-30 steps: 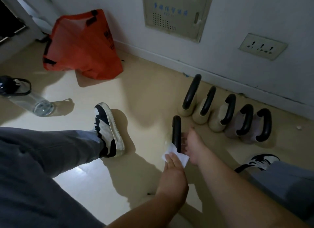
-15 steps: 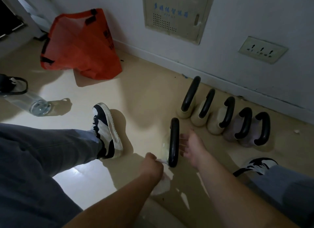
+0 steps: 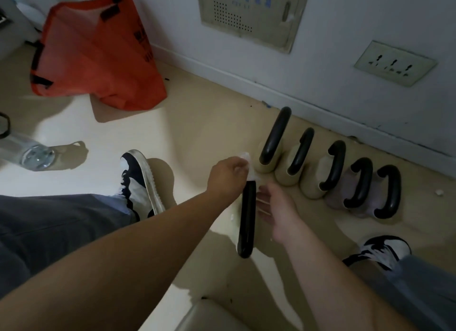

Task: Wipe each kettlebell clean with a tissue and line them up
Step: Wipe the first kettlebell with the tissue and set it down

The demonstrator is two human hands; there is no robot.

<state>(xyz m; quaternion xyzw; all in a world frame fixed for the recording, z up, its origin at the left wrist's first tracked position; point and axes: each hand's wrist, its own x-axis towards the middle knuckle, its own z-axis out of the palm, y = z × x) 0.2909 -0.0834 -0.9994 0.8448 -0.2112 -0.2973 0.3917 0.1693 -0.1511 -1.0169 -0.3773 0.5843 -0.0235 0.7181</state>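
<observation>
On the floor [image 3: 202, 123], orange bag [image 3: 93, 56], contents hidden.

At centre frame, a white tissue [image 3: 249, 166] is pinched in the left hand [image 3: 228, 177] at the far end of a kettlebell's black handle [image 3: 246, 217]. The right hand [image 3: 276, 208] is held open just right of that handle. Five kettlebells [image 3: 328, 172] are lined along the wall at right. An orange bag [image 3: 96, 54] is seen at upper left.
</observation>
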